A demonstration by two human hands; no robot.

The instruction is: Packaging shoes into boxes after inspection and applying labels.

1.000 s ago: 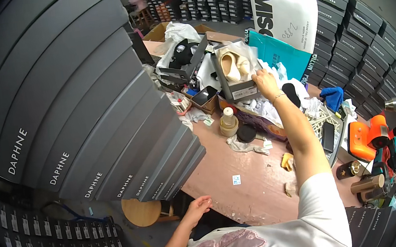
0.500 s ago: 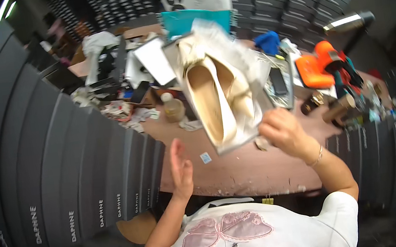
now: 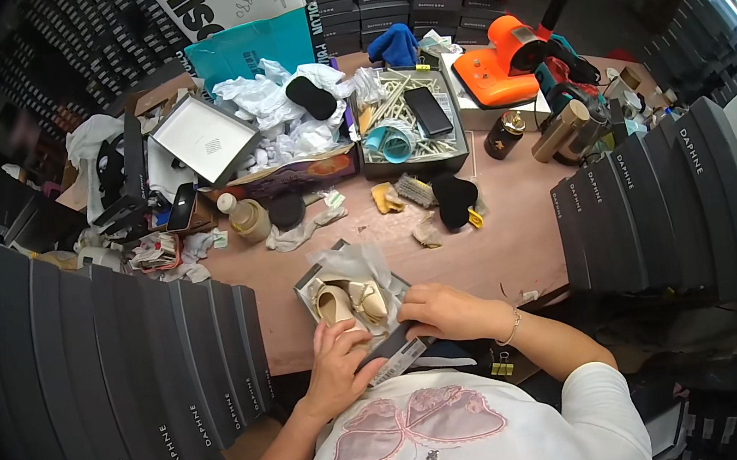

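Note:
A dark grey shoebox [image 3: 304, 287] rests near the front edge of the table, tilted to one side. Inside it lies a pair of cream shoes [image 3: 367, 300] with bows, on white tissue paper [image 3: 364, 263]. My left hand [image 3: 339, 370] lies over the near end of the shoes, its fingers stretched out and apart, hiding part of them. At the box's right edge, my right hand [image 3: 446, 311] has its fingers curled over the wall. A white label [image 3: 397, 362] shows on the box's near side.
Stacks of grey shoeboxes [image 3: 152, 351] rise at left and more shoeboxes [image 3: 655, 211] at right. Farther back are a plastic bottle [image 3: 246, 216], a white box lid [image 3: 206, 140], crumpled paper [image 3: 264, 104], a tray with a phone [image 3: 429, 110], cloth scraps [image 3: 456, 200] and an orange device [image 3: 497, 73].
The shoebox, raised and held by my right hand before, is now down at the table's front edge. My left hand, earlier free beside it, now touches the shoes. My view has shifted.

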